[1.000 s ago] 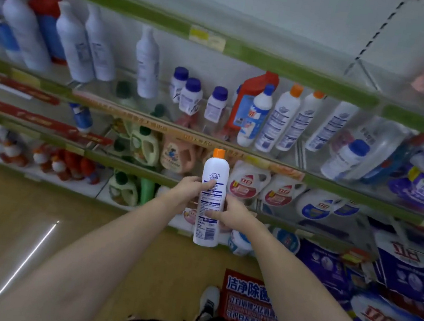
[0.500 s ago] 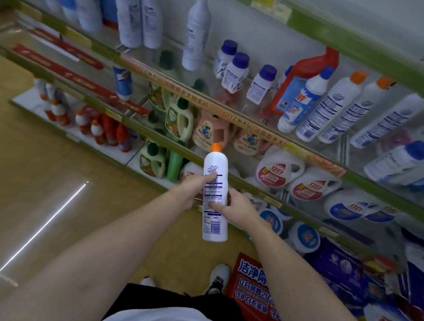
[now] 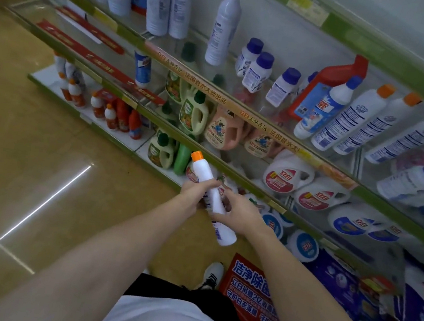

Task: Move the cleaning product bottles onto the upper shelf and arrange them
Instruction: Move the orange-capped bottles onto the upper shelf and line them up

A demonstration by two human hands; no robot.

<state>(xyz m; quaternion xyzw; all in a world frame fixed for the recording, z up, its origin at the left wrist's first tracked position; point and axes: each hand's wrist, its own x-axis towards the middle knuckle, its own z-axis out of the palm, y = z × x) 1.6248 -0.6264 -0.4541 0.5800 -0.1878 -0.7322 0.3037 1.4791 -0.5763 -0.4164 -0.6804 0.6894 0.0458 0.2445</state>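
A white bottle with an orange cap [image 3: 205, 175] is held in front of the lower shelves, tilted with its cap up and to the left. My left hand [image 3: 195, 191] wraps its middle from the left. My right hand [image 3: 239, 212] grips its lower part from the right. On the upper glass shelf [image 3: 215, 86] stand matching orange-capped white bottles [image 3: 356, 117], a blue-capped white bottle [image 3: 325, 108], a red bottle [image 3: 332, 79] and small blue-capped bottles [image 3: 257, 72]. Tall white bottles [image 3: 164, 0] stand further left.
Lower shelves hold green [image 3: 193, 112] and pink detergent jugs [image 3: 222, 132], white jugs with red labels [image 3: 287, 174] and small orange-red bottles [image 3: 119, 116]. Blue refill bags [image 3: 346, 280] and a red sign [image 3: 252, 292] sit at floor level on the right. Tan floor [image 3: 43, 165] lies left.
The view has tipped down and left. The bottle has sunk lower and tilted, its label side turned away, with both hands still on it.
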